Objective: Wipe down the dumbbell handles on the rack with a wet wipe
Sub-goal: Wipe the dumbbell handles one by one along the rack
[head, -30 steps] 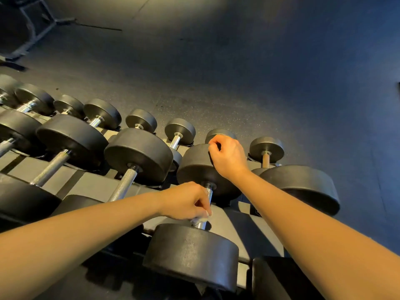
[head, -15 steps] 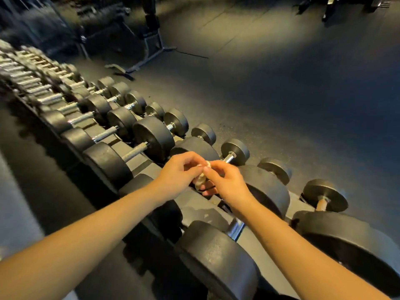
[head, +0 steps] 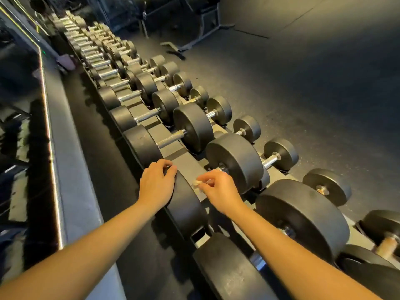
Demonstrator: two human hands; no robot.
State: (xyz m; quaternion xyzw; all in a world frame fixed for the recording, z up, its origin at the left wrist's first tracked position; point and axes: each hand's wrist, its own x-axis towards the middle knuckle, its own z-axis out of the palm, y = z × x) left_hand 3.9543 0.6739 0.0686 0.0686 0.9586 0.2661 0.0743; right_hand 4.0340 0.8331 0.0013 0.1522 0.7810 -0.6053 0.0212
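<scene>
Low at centre frame, the right hand [head: 218,192] pinches a small wad of wet wipe [head: 197,182] over the dumbbell handle [head: 217,169], left hand [head: 157,185] bracing a weight head [head: 186,204]: wrap fully, then twist.

Dark rubber floor [head: 303,87] stretches right; a metal bench frame [head: 201,27] stands far back; perhaps a mirror [head: 19,105] lines the left wall.

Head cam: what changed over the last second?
The wet wipe passed from left hand to right hand, which left the far weight head and now pinches the wipe over the handle. The left hand moved onto the near weight head. View swung left. Dumbbells stayed racked.
</scene>
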